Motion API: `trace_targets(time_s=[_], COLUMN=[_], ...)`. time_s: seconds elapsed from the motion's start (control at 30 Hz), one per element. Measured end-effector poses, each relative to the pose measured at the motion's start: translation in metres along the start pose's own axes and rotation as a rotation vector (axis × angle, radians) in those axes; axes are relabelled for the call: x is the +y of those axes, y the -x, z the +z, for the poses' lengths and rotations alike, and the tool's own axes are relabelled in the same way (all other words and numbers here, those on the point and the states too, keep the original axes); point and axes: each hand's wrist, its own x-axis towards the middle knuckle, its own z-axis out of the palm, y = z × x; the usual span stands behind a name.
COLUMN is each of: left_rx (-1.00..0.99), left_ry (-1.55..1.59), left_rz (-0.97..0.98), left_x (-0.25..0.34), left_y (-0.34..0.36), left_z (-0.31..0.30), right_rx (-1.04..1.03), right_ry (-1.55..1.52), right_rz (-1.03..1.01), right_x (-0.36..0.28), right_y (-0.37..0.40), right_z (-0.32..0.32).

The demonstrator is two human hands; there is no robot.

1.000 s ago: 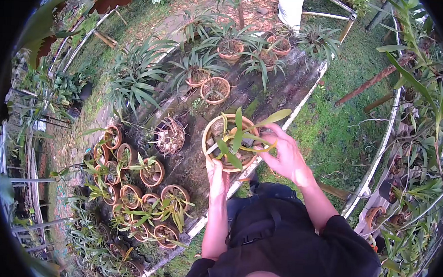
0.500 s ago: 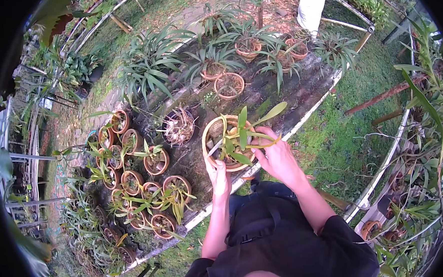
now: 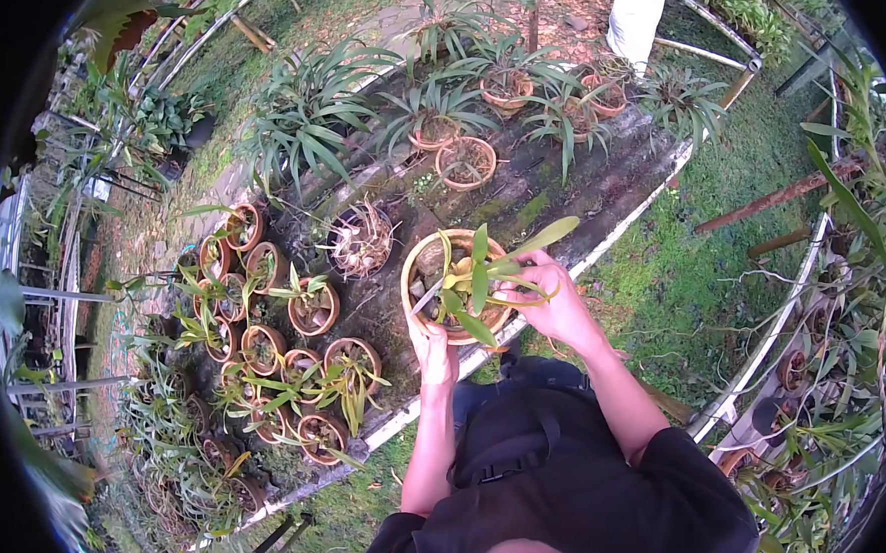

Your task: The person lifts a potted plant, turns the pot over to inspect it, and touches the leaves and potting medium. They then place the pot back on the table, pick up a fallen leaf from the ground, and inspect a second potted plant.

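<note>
A round clay pot (image 3: pixel 414 300) stands near the front edge of the dark table, with a leafy green plant (image 3: pixel 480 278) and stone-like pieces inside. My left hand (image 3: pixel 433 348) is closed on the pot's lower left rim, its thumb at the rim and the other fingers mostly hidden. At the pot's right side, my right hand (image 3: pixel 552 297) has its fingers pressed together around the plant's stems and leaves. Some of its fingertips are hidden behind leaves.
Several small clay pots (image 3: pixel 313 308) with plants sit on the table (image 3: pixel 608 190) at the left. A dark pot of pale roots (image 3: pixel 361 239) is nearby. An empty-looking clay pot (image 3: pixel 466 164) and spiky-leaved plants (image 3: pixel 439 111) stand at the back.
My right hand has shifted slightly, and its fingers have drawn closer together at the stems. The plant's leaves have moved a little. My left hand still holds the rim.
</note>
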Motion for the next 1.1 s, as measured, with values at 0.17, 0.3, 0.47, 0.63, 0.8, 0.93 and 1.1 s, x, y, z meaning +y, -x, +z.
trace_targets(time_s=[0.17, 0.3, 0.47, 0.63, 0.8, 0.93, 1.1], left_rx=[-0.021, 0.062, 0.139, 0.159, 0.057, 0.054, 0.032], left_ry=[0.007, 0.068, 0.146, 0.115, 0.112, 0.118, 0.064], left_rz=[-0.027, -0.043, -0.062, -0.068, -0.077, -0.106, -0.130], left_x=[0.008, -0.001, 0.001, 0.005, 0.004, 0.001, 0.000], left_y=[0.000, 0.001, -0.001, -0.006, -0.009, -0.007, -0.007], left_z=[0.011, 0.008, 0.006, 0.003, 0.012, 0.015, 0.008], right_rx=[0.061, 0.110, 0.017, 0.068, 0.053, 0.006, -0.043], right_ry=[-0.153, -0.405, -0.409, 0.696, 0.019, -0.046, 0.250], right_rz=[0.063, 0.044, 0.311, 0.063, -0.062, -0.058, -0.118], right_x=[0.000, 0.019, 0.011, -0.009, -0.024, -0.039, -0.037], right_y=[0.006, 0.009, 0.020, 0.048, 0.026, 0.018, 0.019], right_z=[0.006, 0.013, -0.032, -0.069, -0.046, -0.034, -0.028])
